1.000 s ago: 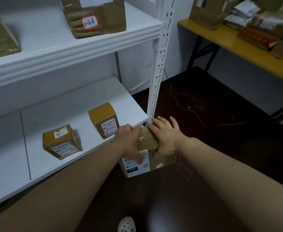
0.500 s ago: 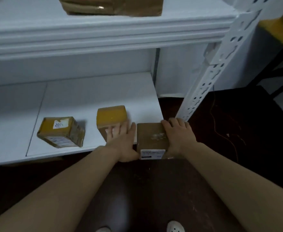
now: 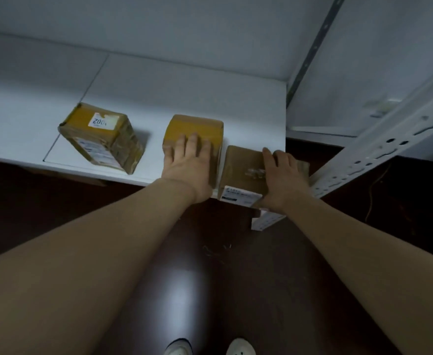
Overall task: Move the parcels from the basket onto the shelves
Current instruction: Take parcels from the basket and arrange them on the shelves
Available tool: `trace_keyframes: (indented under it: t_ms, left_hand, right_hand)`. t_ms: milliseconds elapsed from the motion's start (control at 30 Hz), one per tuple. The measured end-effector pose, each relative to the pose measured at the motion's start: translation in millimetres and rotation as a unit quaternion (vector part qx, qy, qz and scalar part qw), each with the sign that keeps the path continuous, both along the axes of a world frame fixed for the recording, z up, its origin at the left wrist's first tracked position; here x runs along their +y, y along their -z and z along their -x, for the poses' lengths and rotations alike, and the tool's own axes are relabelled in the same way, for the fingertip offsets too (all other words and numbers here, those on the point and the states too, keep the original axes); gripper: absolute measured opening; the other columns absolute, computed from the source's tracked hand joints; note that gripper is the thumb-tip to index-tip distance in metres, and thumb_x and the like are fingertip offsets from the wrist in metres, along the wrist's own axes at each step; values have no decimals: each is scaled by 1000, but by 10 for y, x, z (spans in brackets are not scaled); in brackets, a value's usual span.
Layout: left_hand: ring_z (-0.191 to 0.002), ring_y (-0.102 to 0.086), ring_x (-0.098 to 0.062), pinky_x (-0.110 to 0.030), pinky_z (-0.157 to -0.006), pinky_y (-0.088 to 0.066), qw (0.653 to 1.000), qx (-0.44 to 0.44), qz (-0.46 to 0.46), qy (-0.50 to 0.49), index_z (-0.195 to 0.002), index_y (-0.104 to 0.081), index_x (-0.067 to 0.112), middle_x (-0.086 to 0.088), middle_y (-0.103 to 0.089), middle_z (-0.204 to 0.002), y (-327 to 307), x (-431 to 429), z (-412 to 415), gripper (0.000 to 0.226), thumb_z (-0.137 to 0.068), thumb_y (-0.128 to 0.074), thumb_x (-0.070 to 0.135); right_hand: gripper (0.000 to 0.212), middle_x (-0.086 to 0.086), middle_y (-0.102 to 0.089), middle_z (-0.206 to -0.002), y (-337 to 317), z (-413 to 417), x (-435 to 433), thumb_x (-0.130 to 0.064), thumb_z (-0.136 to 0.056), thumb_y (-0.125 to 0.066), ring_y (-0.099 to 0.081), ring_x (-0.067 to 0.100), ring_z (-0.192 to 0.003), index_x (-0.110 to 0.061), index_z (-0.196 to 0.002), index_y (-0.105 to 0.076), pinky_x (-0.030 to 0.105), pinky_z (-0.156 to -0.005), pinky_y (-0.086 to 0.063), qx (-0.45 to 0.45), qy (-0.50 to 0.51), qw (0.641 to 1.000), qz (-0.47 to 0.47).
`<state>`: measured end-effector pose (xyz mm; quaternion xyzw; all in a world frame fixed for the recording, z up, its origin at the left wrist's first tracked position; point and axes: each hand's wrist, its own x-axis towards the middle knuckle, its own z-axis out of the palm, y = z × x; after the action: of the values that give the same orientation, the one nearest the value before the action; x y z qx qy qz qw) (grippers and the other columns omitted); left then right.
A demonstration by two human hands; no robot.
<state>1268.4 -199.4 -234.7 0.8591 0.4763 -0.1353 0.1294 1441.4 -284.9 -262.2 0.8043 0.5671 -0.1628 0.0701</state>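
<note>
A brown cardboard parcel [image 3: 241, 170] with a white label on its near face sits at the front right corner of the low white shelf [image 3: 184, 88]. My right hand [image 3: 282, 180] lies over its right side with the fingers flat on top. My left hand [image 3: 189, 165] rests with straight fingers on the middle parcel [image 3: 197, 126], which is wrapped in yellow tape and stands just left of the brown one. A third taped parcel [image 3: 102, 139] marked 2004 lies further left on the same shelf. The basket is out of view.
A white perforated upright [image 3: 379, 155] of the rack stands right beside my right hand. The white wall closes the shelf at the back. Below the shelf is dark glossy floor [image 3: 210, 290], with my two shoes [image 3: 207, 347] at the bottom edge.
The brown parcel, held in the air a second ago, now sits on the shelf corner. My left hand has left it and lies on the middle parcel. My view has tilted down.
</note>
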Motion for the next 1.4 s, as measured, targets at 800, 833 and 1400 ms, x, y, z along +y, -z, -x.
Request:
trace_keyframes:
  t_ms: [800,833,1400]
  left_hand:
    - [-146,4,-31,-46,-119,3,996,-54,-72,17,-152,1,22,-13,0,-157,436,18,2,97,-80,-65,26]
    - [-146,4,-31,-46,-119,3,996,-55,-73,16,-152,1,22,-13,1,-157,441,14,1,98,-80,-66,26]
    - [-145,6,-33,-46,-119,3,995,-63,-80,20,-151,4,19,-15,3,-155,494,7,1,102,-79,-66,26]
  right_hand:
    - [110,10,24,-157,559,-195,233,-41,-80,-73,22,34,-144,-50,-146,14,58,-113,7,-1,22,999,33]
    - [109,9,24,-157,571,-204,234,-39,-81,-73,22,33,-144,-50,-145,15,58,-113,8,1,19,999,32]
    - [101,10,32,-154,665,-356,331,-35,-89,-64,28,35,-141,-48,-144,20,60,-111,12,12,-44,998,34]
